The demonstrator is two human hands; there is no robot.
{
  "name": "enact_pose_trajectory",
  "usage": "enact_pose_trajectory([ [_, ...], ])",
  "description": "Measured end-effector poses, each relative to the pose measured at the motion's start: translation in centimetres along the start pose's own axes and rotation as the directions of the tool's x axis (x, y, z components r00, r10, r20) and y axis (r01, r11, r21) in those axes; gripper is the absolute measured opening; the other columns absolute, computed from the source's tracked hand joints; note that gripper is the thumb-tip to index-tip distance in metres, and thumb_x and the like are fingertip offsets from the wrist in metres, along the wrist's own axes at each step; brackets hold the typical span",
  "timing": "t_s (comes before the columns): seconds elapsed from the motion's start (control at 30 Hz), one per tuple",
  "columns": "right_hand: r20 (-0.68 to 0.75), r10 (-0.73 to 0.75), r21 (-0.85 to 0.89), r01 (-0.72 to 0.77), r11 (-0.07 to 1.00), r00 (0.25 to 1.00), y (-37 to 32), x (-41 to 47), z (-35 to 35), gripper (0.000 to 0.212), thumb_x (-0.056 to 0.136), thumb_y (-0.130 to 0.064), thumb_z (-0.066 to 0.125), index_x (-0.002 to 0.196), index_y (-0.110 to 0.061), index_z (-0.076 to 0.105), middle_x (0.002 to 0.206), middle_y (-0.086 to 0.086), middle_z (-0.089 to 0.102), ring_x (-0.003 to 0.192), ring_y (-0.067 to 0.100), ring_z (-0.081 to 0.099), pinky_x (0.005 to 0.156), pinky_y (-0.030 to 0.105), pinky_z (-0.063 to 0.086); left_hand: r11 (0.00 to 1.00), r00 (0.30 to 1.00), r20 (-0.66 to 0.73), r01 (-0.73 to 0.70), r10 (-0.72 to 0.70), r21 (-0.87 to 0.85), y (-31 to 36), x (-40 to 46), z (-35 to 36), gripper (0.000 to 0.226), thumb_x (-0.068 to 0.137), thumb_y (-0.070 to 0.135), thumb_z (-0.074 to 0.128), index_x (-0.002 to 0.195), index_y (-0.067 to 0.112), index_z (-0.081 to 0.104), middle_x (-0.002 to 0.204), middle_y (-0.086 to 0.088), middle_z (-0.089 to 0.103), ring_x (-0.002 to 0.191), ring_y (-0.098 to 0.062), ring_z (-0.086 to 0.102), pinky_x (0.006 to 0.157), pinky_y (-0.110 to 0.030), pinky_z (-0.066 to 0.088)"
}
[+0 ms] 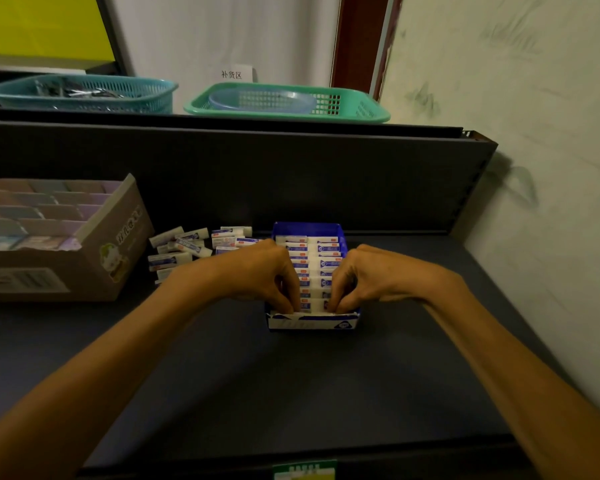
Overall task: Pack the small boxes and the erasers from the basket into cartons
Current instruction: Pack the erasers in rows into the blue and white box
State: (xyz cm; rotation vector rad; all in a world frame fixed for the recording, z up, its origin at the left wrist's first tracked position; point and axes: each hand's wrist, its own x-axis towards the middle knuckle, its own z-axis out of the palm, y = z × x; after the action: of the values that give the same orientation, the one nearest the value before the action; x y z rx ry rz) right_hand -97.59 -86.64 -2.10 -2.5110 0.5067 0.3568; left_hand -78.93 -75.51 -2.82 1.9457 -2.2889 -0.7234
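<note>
The carton (312, 318) is deep blue inside, white with blue print on its near wall. The erasers (321, 263) in it are white with blue sleeves and small red marks. The cardboard box (118, 244) is brown with green print. One basket (343, 109) is mint green, the other basket (118, 95) teal. The shelf (291, 382) is dark grey.

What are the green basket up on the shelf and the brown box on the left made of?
The green basket looks like moulded plastic: uniform colour, slightly glossy, with a regular grid of holes in its walls. The brown box looks like matt cardboard: dull brown faces, printed label, folded edges and thin dividers inside.
</note>
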Motion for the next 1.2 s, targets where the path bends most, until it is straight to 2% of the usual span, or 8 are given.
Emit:
enact_pose_trajectory([
  [0.23,-0.024,-0.006,0.016,0.006,1.000,1.000,0.0,-0.2,-0.3,0.015,0.086,-0.020,0.067,0.099,-0.027,0.068,0.115,-0.012,0.059,0.111,0.005,0.053,0.079,0.019,0.050,0.997,0.994,-0.107,0.005,-0.013,-0.076,0.4,-1.3,0.2,0.020,0.084,0.025,0.065,0.104,0.028,0.064,0.107,0.017,0.058,0.096,0.006,0.053,0.078,-0.011,0.048],
  [0.4,-0.368,-0.087,-0.057,0.070,0.996,0.926,-0.7,-0.1,-0.8,0.029,0.088,-0.029,0.063,0.117,-0.025,0.061,0.111,-0.013,0.054,0.101,0.002,0.054,0.082,0.022,0.048,0.996,0.901,-0.427,0.073,-0.084,-0.042,0.0,-3.5,-0.9,0.029,0.084,0.028,0.065,0.113,0.025,0.060,0.110,0.010,0.060,0.092,0.004,0.055,0.075,-0.011,0.044],
  [0.5,-0.480,-0.099,-0.168,0.019,0.986,0.872,-1.5,0.9,-0.6,0.037,0.089,-0.034,0.062,0.124,-0.026,0.055,0.121,-0.007,0.055,0.109,0.007,0.052,0.093,0.031,0.047,0.954,0.825,-0.510,0.299,-0.242,0.031,-1.1,-4.8,-1.0,0.040,0.085,0.032,0.063,0.124,0.025,0.054,0.122,0.002,0.056,0.106,-0.008,0.052,0.088,-0.022,0.042],
  [0.6,-0.502,-0.141,-0.261,0.006,0.965,0.853,-3.0,2.1,-0.2,0.043,0.090,-0.036,0.061,0.130,-0.025,0.051,0.128,-0.004,0.054,0.116,0.013,0.051,0.102,0.035,0.041,0.872,0.772,-0.526,0.478,-0.358,0.108,-2.2,-6.4,-0.5,0.048,0.085,0.039,0.062,0.129,0.027,0.048,0.129,0.001,0.051,0.116,-0.015,0.048,0.096,-0.032,0.039],
  [0.8,-0.501,-0.236,-0.366,0.043,0.929,0.833,-5.7,5.1,0.6,0.047,0.091,-0.038,0.058,0.135,-0.027,0.047,0.133,-0.004,0.052,0.123,0.014,0.045,0.107,0.031,0.027,0.807,0.721,-0.526,0.581,-0.452,0.103,-4.1,-9.4,0.5,0.055,0.085,0.040,0.063,0.134,0.028,0.043,0.136,-0.001,0.045,0.124,-0.020,0.043,0.101,-0.038,0.037],
  [0.93,-0.457,-0.243,-0.382,0.057,0.922,0.856,-7.2,8.1,1.7,0.047,0.090,-0.037,0.059,0.134,-0.027,0.048,0.132,-0.002,0.053,0.122,0.016,0.046,0.105,0.033,0.031,0.809,0.722,-0.519,0.580,-0.458,0.092,-5.8,-10.7,1.1,0.052,0.085,0.038,0.063,0.133,0.027,0.045,0.136,-0.001,0.047,0.120,-0.018,0.047,0.098,-0.034,0.041],
  [1.07,-0.405,-0.174,-0.318,0.040,0.947,0.897,-8.1,10.4,2.7,0.047,0.089,-0.036,0.060,0.134,-0.030,0.047,0.133,-0.001,0.052,0.120,0.019,0.049,0.100,0.040,0.043,0.840,0.764,-0.464,0.537,-0.448,0.074,-7.5,-10.8,1.6,0.048,0.085,0.033,0.063,0.130,0.026,0.047,0.134,0.000,0.048,0.119,-0.016,0.048,0.099,-0.035,0.043],
  [1.2,-0.361,-0.145,-0.324,0.022,0.946,0.921,-9.1,11.8,3.1,0.041,0.090,-0.031,0.061,0.130,-0.025,0.052,0.128,0.002,0.055,0.111,0.018,0.055,0.094,0.037,0.047,0.887,0.811,-0.418,0.461,-0.408,0.029,-8.7,-10.3,1.8,0.037,0.087,0.025,0.062,0.123,0.024,0.054,0.130,0.001,0.051,0.115,-0.015,0.051,0.096,-0.030,0.045],
])
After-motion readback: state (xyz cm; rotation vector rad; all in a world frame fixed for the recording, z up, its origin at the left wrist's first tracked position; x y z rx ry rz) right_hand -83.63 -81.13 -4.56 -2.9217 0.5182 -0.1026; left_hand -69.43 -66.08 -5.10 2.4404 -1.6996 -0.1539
